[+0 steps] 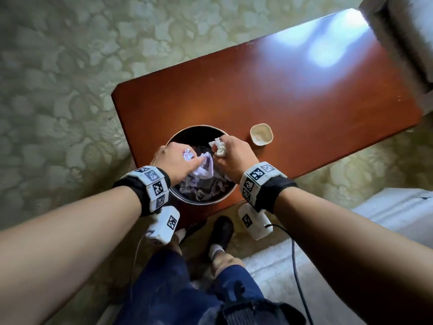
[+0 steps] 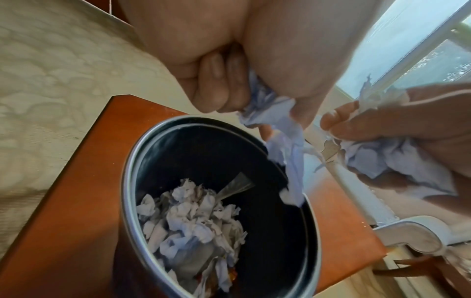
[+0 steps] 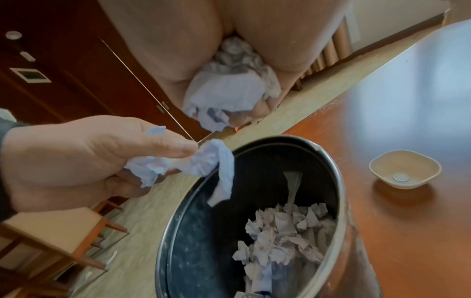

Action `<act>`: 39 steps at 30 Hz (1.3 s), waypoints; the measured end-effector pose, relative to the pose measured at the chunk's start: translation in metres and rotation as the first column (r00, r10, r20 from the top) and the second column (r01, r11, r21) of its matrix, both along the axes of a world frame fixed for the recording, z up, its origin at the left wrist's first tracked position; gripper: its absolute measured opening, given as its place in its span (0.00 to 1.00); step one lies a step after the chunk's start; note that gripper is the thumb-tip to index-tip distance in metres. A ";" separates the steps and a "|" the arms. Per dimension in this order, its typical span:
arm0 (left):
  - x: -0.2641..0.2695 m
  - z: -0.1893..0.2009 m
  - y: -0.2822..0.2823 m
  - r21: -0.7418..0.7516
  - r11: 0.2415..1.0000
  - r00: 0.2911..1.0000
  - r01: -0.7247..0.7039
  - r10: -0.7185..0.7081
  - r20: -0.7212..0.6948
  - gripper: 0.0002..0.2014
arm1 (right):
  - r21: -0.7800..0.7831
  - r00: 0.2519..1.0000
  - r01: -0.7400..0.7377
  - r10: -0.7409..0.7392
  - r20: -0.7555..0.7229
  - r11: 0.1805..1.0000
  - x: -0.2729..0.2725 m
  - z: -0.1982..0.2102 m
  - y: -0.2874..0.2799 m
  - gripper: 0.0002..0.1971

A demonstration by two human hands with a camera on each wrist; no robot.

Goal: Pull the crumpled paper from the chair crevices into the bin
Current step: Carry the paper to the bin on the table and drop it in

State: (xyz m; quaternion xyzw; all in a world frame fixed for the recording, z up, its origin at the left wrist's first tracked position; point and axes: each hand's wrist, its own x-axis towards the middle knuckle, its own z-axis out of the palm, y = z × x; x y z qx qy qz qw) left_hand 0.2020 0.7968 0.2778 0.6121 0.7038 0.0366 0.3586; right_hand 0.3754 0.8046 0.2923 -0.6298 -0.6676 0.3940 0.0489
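Both hands poised over the bin (image 1: 199, 202), near the bench's (image 1: 304, 95) front left corner. Left hand (image 1: 174, 160) curled round a wad of crumpled paper (image 1: 203, 166), thumb and fingers (image 2: 211, 80) pinching it, one loose tail dangling past the rim into the opening. Right hand (image 1: 234, 158) closed tight on a second wad (image 1: 219, 147), bunched in the fist with frayed ends poking out. Inside the bin, a heap of crumpled scraps (image 2: 193, 217) already piled at the bottom. Small beige dish (image 1: 261, 134) just beside the bin, toward the bench's front edge, a coin-like disc inside. Chair crevices out of sight from here. Paper judged feather-light, soft and easily torn, likely to cling or drift rather than drop cleanly; best taken by the dense crumpled core, not the thin tails. Release over the middle of the opening looks the safer bet.
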 end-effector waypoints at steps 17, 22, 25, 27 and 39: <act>0.009 -0.014 0.011 -0.247 0.955 0.952 -0.162 0.217 0.214 0.20 | -0.013 0.999 -0.031 0.031 0.026 0.999 0.012 -0.004 0.012 0.02; 0.011 -0.013 0.006 -0.281 0.930 0.889 -0.238 0.325 0.322 0.24 | -0.022 1.000 -0.018 0.019 0.024 1.000 0.013 -0.006 0.009 0.05; 0.010 -0.015 0.004 -0.345 0.871 0.782 -0.351 0.475 0.404 0.24 | -0.026 1.000 -0.009 0.010 0.029 1.000 0.011 -0.009 0.006 0.05; 0.010 -0.017 0.005 -0.370 0.853 0.736 -0.369 0.511 0.443 0.26 | -0.019 0.999 -0.012 0.012 0.032 1.000 0.010 -0.009 0.005 0.04; 0.002 -0.012 0.000 -0.437 0.848 0.712 -0.299 0.503 0.490 0.25 | 0.006 0.998 -0.040 0.039 0.043 0.999 -0.001 -0.006 -0.004 0.10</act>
